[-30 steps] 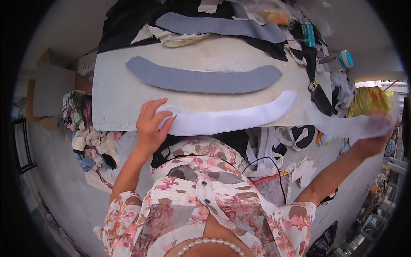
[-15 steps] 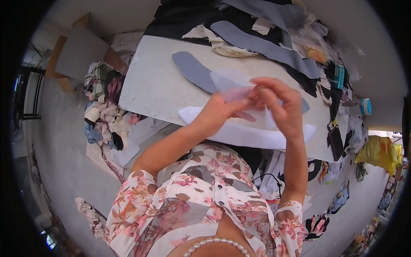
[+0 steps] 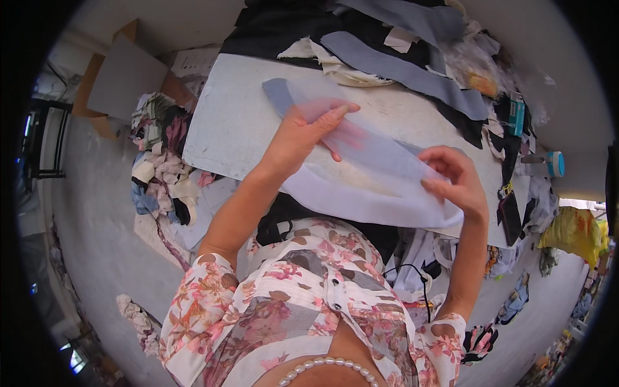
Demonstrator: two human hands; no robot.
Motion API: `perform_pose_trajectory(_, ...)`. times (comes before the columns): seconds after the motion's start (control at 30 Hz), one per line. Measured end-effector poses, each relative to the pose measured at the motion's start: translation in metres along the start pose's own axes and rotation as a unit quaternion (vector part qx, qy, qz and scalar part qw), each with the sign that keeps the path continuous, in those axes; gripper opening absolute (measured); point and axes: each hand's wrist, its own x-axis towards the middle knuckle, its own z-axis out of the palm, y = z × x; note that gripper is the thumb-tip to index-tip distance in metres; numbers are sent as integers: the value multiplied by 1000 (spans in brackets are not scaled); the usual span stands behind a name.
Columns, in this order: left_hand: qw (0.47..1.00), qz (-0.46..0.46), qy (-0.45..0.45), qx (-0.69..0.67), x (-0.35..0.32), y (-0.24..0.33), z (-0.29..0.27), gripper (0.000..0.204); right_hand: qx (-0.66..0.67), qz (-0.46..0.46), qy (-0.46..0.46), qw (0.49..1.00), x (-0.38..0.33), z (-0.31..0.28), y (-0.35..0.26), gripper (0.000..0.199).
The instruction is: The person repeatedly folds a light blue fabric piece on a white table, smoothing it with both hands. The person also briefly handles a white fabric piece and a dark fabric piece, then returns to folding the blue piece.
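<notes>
One sheer, whitish strip of thin fabric [image 3: 387, 158] slants across the centre of the frame, see-through enough that skin and grey cloth show through it. The left hand [image 3: 313, 126] pinches it near the frame's centre, thumb on top and fingers beneath, their colour visible through the weave. Right of centre, the right hand [image 3: 458, 184] has bent fingers slightly apart, its thumb against the strip; whether they pinch it, I cannot tell.

Behind the strip lies a matte grey curved piece [image 3: 276, 94], its left end rounded. Just below centre, a smooth white curved band [image 3: 361, 205] lies along the near edge of the pale, flat table [image 3: 222, 122].

At the upper middle, another grey piece [image 3: 400, 68], long and gently curved, lies near a rumpled cream scrap [image 3: 354, 74] with a ragged edge, over black cloth [image 3: 277, 35]. A dark phone [image 3: 510, 216] rests at the table's right edge. Crumpled soft scraps [image 3: 164, 171] heap up at left, below a stiff cardboard box [image 3: 122, 77].
</notes>
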Motion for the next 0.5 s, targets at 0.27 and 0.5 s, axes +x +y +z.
perform_pose_trajectory(0.27, 988, -69, 137, 13, -2, -50, -60, 21, -73, 2, 66, 995, 4, 25, 32, 35)
perform_pose_trajectory(0.5, 962, -56, 239, 120, 7, -49, -108, 18, -135, -7, 87, 987, 49, 39, 38, 32)
